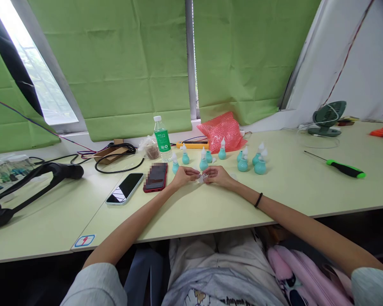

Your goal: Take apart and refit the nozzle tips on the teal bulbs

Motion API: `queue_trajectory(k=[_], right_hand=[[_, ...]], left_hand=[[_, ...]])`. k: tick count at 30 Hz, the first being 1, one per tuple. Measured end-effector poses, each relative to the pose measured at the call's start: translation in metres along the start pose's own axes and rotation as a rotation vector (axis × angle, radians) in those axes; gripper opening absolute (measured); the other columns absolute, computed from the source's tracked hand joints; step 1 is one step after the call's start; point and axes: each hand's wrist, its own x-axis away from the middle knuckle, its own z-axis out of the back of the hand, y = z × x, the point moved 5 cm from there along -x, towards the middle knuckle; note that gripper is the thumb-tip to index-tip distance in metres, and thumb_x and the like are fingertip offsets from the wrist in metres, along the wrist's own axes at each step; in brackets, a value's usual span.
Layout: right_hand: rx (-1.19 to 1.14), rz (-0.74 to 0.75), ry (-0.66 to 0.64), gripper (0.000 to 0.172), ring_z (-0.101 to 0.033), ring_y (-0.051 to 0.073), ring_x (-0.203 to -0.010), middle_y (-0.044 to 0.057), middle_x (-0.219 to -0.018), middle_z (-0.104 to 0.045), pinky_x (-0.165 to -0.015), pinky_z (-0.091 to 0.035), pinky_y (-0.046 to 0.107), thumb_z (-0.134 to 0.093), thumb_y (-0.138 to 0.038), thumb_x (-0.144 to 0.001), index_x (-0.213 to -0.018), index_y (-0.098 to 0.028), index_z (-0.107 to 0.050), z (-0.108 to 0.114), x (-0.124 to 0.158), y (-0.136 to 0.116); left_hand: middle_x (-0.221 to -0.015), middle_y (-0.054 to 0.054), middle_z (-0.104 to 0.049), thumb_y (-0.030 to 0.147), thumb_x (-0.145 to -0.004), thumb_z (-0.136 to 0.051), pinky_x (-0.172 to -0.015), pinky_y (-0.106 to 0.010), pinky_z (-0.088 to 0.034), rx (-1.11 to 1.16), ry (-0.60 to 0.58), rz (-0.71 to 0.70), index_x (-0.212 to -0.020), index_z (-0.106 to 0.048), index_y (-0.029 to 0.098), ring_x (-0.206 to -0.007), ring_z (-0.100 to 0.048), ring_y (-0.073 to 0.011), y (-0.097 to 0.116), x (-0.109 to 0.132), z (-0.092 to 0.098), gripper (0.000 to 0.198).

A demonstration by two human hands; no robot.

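My left hand (pixel 185 176) and my right hand (pixel 219 176) meet above the table, fingertips pinched on a small translucent plastic piece (pixel 202 178). Its exact kind is too small to make out. Just beyond my hands stand several teal squeeze bulbs with whitish pointed tips, among them a bulb (pixel 203 164) directly behind my fingers and another bulb (pixel 222 153) farther back. One teal bulb (pixel 208 157) shows no tip. To the right, more tipped bulbs, such as the front one (pixel 260 167), form a loose cluster.
Left of my hands lie a red-cased phone (pixel 155 177) and a pale-cased phone (pixel 125 188). Behind are a water bottle (pixel 162 140) and a red bubble-wrap bag (pixel 221 132). A screwdriver (pixel 346 168) and a small fan (pixel 328 119) are at right; a black frame (pixel 35 182) lies left.
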Motion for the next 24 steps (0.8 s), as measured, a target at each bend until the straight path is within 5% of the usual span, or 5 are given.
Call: queue_trajectory(k=[16,24], right_hand=[[-0.038,-0.023,0.023,0.032,-0.056,0.013,-0.059,0.002,-0.068,-0.058,-0.052,-0.050,0.026,-0.070,-0.022,-0.045,-0.073,-0.013,-0.056,0.000,0.002,-0.004],[-0.086,-0.050,0.032,0.033,-0.055,0.012,-0.058,0.002,-0.069,-0.058,-0.053,-0.050,0.026,-0.071,-0.021,-0.044,-0.072,-0.013,-0.057,0.000,0.005,-0.009]], left_hand=[[-0.077,-0.009,-0.064,0.025,-0.060,-0.060,-0.065,-0.024,-0.047,-0.167,-0.017,-0.171,-0.076,-0.061,0.010,-0.070,-0.059,-0.0159,0.015,0.007,-0.006,0.022],[-0.078,-0.008,-0.064,0.028,-0.059,-0.061,-0.067,-0.025,-0.047,-0.073,-0.001,-0.168,-0.077,-0.060,0.010,-0.073,-0.059,-0.0167,0.016,0.007,-0.005,0.026]])
